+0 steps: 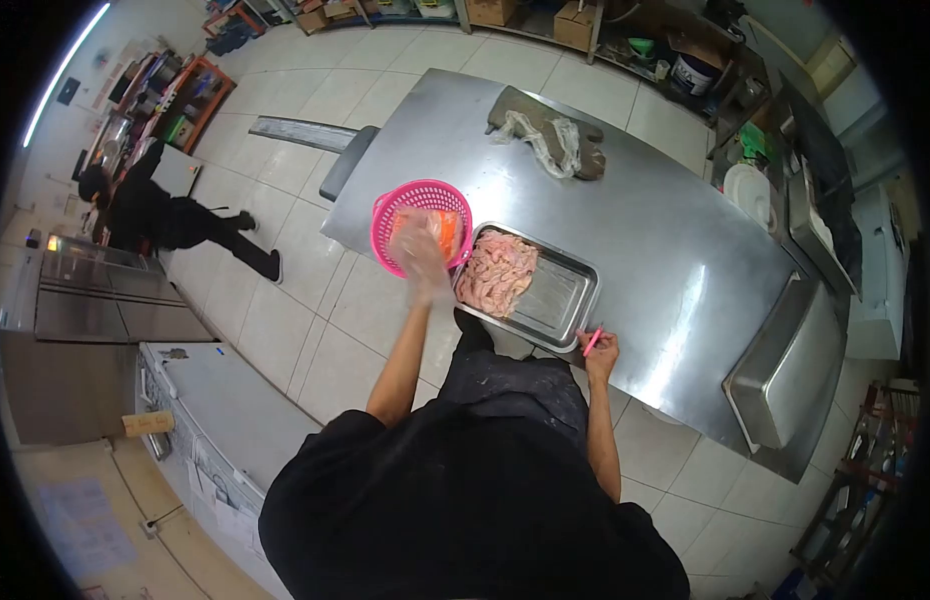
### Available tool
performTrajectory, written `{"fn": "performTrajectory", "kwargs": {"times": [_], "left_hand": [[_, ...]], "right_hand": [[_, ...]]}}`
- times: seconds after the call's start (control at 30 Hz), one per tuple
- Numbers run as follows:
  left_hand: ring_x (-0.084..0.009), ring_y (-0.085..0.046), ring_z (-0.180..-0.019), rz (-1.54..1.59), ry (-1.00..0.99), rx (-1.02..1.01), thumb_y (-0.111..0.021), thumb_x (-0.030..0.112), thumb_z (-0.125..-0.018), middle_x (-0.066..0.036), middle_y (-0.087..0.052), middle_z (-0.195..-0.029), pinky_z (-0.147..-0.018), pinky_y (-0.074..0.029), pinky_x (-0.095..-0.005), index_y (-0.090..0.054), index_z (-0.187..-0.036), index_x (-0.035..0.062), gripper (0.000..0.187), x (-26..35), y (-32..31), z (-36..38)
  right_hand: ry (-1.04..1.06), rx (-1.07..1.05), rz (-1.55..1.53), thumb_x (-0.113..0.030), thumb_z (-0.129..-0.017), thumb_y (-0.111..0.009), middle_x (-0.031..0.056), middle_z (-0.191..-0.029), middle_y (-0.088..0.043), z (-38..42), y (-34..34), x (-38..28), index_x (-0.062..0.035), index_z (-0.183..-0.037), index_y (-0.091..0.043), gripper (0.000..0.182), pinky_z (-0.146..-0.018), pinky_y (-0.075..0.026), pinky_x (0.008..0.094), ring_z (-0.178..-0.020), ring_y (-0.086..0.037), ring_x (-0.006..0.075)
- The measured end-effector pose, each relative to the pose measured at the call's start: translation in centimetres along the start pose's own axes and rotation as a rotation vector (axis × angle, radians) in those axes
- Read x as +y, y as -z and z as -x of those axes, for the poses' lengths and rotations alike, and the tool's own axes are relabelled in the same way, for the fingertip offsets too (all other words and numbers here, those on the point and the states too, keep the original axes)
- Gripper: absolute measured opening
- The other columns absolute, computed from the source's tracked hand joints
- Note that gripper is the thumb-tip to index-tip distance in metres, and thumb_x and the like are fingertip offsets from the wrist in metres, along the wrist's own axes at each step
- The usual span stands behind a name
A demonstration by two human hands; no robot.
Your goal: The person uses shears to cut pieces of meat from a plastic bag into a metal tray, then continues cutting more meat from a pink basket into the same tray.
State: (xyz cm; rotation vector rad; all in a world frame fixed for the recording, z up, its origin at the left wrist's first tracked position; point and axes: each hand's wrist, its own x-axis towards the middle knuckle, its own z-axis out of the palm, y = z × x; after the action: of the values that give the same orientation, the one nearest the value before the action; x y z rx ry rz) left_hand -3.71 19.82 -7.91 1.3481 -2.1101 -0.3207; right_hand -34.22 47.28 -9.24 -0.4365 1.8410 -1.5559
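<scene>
My left hand, in a loose clear plastic glove, reaches into a pink perforated basket at the table's near edge. Beside its fingers in the basket lies something orange and whitish, too blurred to name. How the gloved fingers are set is not clear. Right of the basket, a metal tray holds a heap of pale pink raw meat strips in its left half. At the tray's near right corner my right hand is closed on a slim pink pen-like object.
The steel table carries a brownish cloth-like item with clear plastic at its far side. A large metal pan stands on the right end. A person in black is at the left, near shelves. A white chest-like unit stands behind me at left.
</scene>
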Motion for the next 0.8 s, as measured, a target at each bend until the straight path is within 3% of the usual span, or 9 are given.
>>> {"fn": "performTrajectory", "kwargs": {"times": [0.1, 0.2, 0.3, 0.43, 0.8], "left_hand": [[-0.0267, -0.062, -0.081, -0.114, 0.11, -0.119, -0.055, 0.021, -0.079, -0.013, -0.065, -0.087, -0.075, -0.05, -0.0389, -0.065, -0.093, 0.0064, 0.022, -16.6, -3.8, -1.8], [-0.0183, -0.059, -0.063, -0.528, -0.028, -0.057, -0.056, 0.026, -0.077, -0.001, -0.062, -0.078, -0.058, -0.048, -0.0336, -0.061, -0.089, 0.0133, 0.018, -14.4, 0.0, -5.6], [-0.0235, -0.061, -0.068, -0.523, -0.014, -0.361, -0.058, 0.028, -0.075, -0.006, -0.064, -0.078, -0.06, -0.05, -0.0354, -0.063, -0.087, 0.0137, 0.02, -17.4, -0.1, -7.5], [-0.0277, -0.063, -0.075, -0.486, 0.138, -0.732, -0.059, 0.029, -0.075, -0.011, -0.065, -0.081, -0.064, -0.05, -0.0403, -0.063, -0.085, 0.0104, 0.022, -9.7, 3.6, -9.6], [-0.0303, -0.063, -0.077, -0.553, -0.107, -0.656, -0.058, 0.027, -0.077, -0.014, -0.065, -0.083, -0.064, -0.05, -0.0416, -0.063, -0.086, 0.0078, 0.022, -8.4, 4.4, -7.7]], "right_hand": [[0.124, 0.016, -0.021, -0.008, -0.067, -0.081, 0.0061, -0.077, -0.059, -0.2, -0.7, -0.6, -0.0018, -0.089, -0.046, 0.042, -0.056, -0.047, 0.0236, -0.066, -0.056, 0.0108], [0.086, -0.02, 0.019, -0.009, -0.067, -0.08, 0.0047, -0.077, -0.058, -1.1, -1.3, -0.6, -0.0026, -0.089, -0.049, 0.039, -0.057, -0.043, 0.022, -0.067, -0.054, 0.009], [0.077, -0.024, 0.048, -0.01, -0.068, -0.08, 0.0034, -0.077, -0.058, -1.2, -1.3, -0.1, -0.0035, -0.087, -0.05, 0.037, -0.056, -0.041, 0.0211, -0.066, -0.052, 0.0077], [0.039, -0.027, -0.042, -0.011, -0.068, -0.08, 0.0022, -0.075, -0.058, -0.8, -0.9, 0.9, -0.004, -0.086, -0.05, 0.036, -0.056, -0.041, 0.0207, -0.066, -0.051, 0.007], [-0.014, 0.015, -0.057, -0.015, -0.073, -0.077, 0.0058, -0.076, -0.061, 1.1, 0.6, 0.2, -0.0018, -0.088, -0.052, 0.032, -0.058, -0.048, 0.0226, -0.065, -0.058, 0.0113]]}}
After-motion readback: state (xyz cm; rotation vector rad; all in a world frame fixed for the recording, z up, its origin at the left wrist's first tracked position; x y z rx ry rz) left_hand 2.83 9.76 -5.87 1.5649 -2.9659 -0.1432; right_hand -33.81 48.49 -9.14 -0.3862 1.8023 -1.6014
